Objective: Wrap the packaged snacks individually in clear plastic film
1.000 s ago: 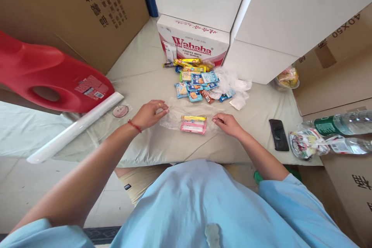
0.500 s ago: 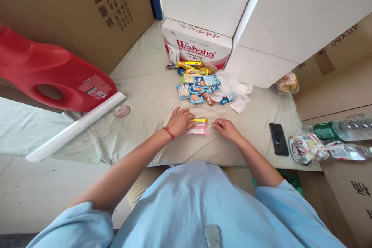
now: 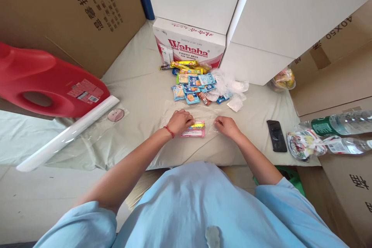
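Note:
My left hand (image 3: pixel 180 123), with a red string at the wrist, has its fingers curled together at the left end of a yellow packet (image 3: pixel 197 125). What its fingertips hold is too small to make out. The yellow packet lies along the upper part of a pink and white packet (image 3: pixel 193 133), on a clear plastic sheet (image 3: pixel 171 109). To the right, apart from the packets, my right hand (image 3: pixel 226 126) is closed in a pinch near the sheet's right part; anything between its fingers is hidden. Beyond both hands is a pile of small snack packets (image 3: pixel 193 85).
Crumpled clear plastic (image 3: pixel 229 85) lies beside the pile, before a Wahaha box (image 3: pixel 188 44). At left are a red jug (image 3: pixel 58 81) and a white roll (image 3: pixel 69 133). A phone (image 3: pixel 277 136) and plastic bottles (image 3: pixel 343 124) lie at right.
The left hand's fingers have drawn together from a spread pose. More of the yellow packet's face shows. The whole view has shifted slightly.

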Tool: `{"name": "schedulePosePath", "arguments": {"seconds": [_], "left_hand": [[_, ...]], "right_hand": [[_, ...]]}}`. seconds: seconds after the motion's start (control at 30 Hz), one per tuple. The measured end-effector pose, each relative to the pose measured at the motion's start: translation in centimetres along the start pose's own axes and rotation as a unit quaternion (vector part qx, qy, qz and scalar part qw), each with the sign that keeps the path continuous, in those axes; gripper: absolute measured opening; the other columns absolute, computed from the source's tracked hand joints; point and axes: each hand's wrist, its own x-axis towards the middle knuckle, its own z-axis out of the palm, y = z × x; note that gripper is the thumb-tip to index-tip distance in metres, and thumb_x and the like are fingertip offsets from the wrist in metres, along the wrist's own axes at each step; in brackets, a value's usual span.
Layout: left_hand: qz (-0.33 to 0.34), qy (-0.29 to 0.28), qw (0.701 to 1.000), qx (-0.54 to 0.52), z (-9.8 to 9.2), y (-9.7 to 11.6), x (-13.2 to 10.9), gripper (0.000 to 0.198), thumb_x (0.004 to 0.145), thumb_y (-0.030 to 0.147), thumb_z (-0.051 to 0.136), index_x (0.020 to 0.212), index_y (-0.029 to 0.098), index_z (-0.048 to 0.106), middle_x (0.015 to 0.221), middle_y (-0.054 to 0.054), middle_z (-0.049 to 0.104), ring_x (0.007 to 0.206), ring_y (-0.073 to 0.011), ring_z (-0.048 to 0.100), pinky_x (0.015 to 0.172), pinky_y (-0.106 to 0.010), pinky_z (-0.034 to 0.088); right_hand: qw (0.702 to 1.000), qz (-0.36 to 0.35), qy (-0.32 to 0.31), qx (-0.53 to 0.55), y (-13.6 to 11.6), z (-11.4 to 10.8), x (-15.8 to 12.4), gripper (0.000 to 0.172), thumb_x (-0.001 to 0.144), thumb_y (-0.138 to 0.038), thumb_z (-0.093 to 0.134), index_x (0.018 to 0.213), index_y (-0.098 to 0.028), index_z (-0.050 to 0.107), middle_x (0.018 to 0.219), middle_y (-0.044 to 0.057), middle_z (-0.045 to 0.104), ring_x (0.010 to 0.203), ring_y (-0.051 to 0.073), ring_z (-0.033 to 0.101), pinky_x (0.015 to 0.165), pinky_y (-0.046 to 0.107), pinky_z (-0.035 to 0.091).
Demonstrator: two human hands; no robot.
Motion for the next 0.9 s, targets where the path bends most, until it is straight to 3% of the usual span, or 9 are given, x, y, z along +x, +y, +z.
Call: {"name": "schedulePosePath", "arguments": {"seconds": [0.17, 0.27, 0.33, 0.43, 0.53, 0.63, 0.73, 0.83, 0.9], "left_hand": [[-0.034, 0.036, 0.998, 0.031, -0.5, 1.3, -0.2, 0.024, 0.094, 0.036, 0.062, 0.088, 0.022, 0.08, 0.098, -0.011, 0.072, 0.106, -0.031, 0.056, 0.086, -0.043, 0.04], [-0.044, 0.084, 0.993, 0.077, -0.8, 2.9, -0.6, 0.021, 0.091, 0.03, 0.063, 0.08, 0.021, 0.079, 0.102, -0.013, 0.069, 0.111, -0.0328, 0.054, 0.09, -0.048, 0.04], [-0.05, 0.104, 0.989, 0.09, -0.8, 3.9, -0.9, 0.021, 0.091, 0.025, 0.062, 0.078, 0.021, 0.078, 0.105, -0.014, 0.069, 0.114, -0.0334, 0.054, 0.095, -0.05, 0.041], [-0.094, 0.148, 0.981, 0.086, -0.5, 4.6, -1.5, 0.019, 0.088, 0.024, 0.065, 0.1, 0.024, 0.08, 0.128, -0.014, 0.067, 0.135, -0.0361, 0.049, 0.111, -0.057, 0.036], [-0.165, 0.195, 0.964, 0.07, 0.2, 4.4, -1.9, 0.059, 0.082, 0.03, 0.075, 0.14, 0.027, 0.065, 0.16, -0.015, 0.048, 0.158, -0.0395, 0.026, 0.126, -0.064, 0.017], [-0.207, 0.201, 0.956, 0.045, 0.6, 4.0, -2.0, 0.086, 0.079, 0.037, 0.079, 0.159, 0.03, 0.045, 0.173, -0.015, 0.027, 0.164, -0.0406, 0.01, 0.127, -0.069, 0.007], [-0.217, 0.203, 0.954, 0.031, 0.7, 3.8, -2.0, 0.095, 0.08, 0.04, 0.079, 0.164, 0.032, 0.036, 0.177, -0.014, 0.016, 0.164, -0.0411, 0.004, 0.127, -0.071, 0.004], [-0.219, 0.205, 0.954, 0.024, 0.7, 3.9, -2.1, 0.096, 0.081, 0.04, 0.077, 0.165, 0.031, 0.032, 0.177, -0.015, 0.015, 0.164, -0.0422, 0.004, 0.126, -0.072, 0.002], [-0.209, 0.205, 0.956, 0.02, 0.7, 3.7, -2.2, 0.093, 0.082, 0.036, 0.073, 0.165, 0.03, 0.033, 0.173, -0.016, 0.028, 0.164, -0.0421, 0.006, 0.125, -0.074, 0.001]], "right_hand": [[0.984, -0.069, 0.096, -0.131, -3.3, -2.3, 2.9, 0.027, 0.102, -0.025, 0.049, 0.113, -0.018, 0.073, 0.111, 0.013, 0.071, 0.105, 0.026, 0.062, 0.084, 0.033, 0.045], [0.975, -0.133, 0.05, -0.172, -6.2, -1.7, 5.5, 0.026, 0.102, -0.028, 0.054, 0.117, -0.018, 0.072, 0.121, 0.014, 0.07, 0.12, 0.029, 0.058, 0.095, 0.037, 0.048], [0.972, -0.131, 0.004, -0.197, -7.5, -0.6, 7.1, 0.029, 0.098, -0.032, 0.063, 0.123, -0.018, 0.071, 0.132, 0.016, 0.066, 0.128, 0.031, 0.055, 0.1, 0.039, 0.048], [0.973, -0.099, -0.04, -0.205, -8.5, 1.0, 8.6, 0.04, 0.092, -0.032, 0.072, 0.129, -0.017, 0.068, 0.134, 0.017, 0.067, 0.127, 0.032, 0.059, 0.099, 0.037, 0.049], [0.975, -0.09, -0.057, -0.195, -8.6, 1.4, 9.1, 0.033, 0.093, -0.025, 0.067, 0.125, -0.017, 0.07, 0.119, 0.015, 0.074, 0.111, 0.029, 0.068, 0.091, 0.035, 0.05], [0.973, -0.119, -0.071, -0.183, -8.6, 0.5, 8.8, 0.023, 0.096, -0.022, 0.062, 0.115, -0.019, 0.075, 0.114, 0.011, 0.075, 0.11, 0.025, 0.067, 0.095, 0.032, 0.047], [0.966, -0.191, -0.045, -0.167, -8.7, -0.7, 7.2, 0.019, 0.096, -0.022, 0.063, 0.109, -0.018, 0.076, 0.121, 0.011, 0.069, 0.118, 0.024, 0.06, 0.102, 0.032, 0.042], [0.954, -0.253, -0.058, -0.153, -8.5, -0.7, 4.2, 0.016, 0.098, -0.02, 0.059, 0.105, -0.017, 0.072, 0.116, 0.01, 0.065, 0.101, 0.021, 0.061, 0.086, 0.028, 0.043], [0.946, -0.264, -0.095, -0.161, -8.2, 0.2, 2.1, 0.018, 0.1, -0.019, 0.053, 0.109, -0.019, 0.069, 0.109, 0.007, 0.064, 0.087, 0.018, 0.059, 0.073, 0.027, 0.039]]}}
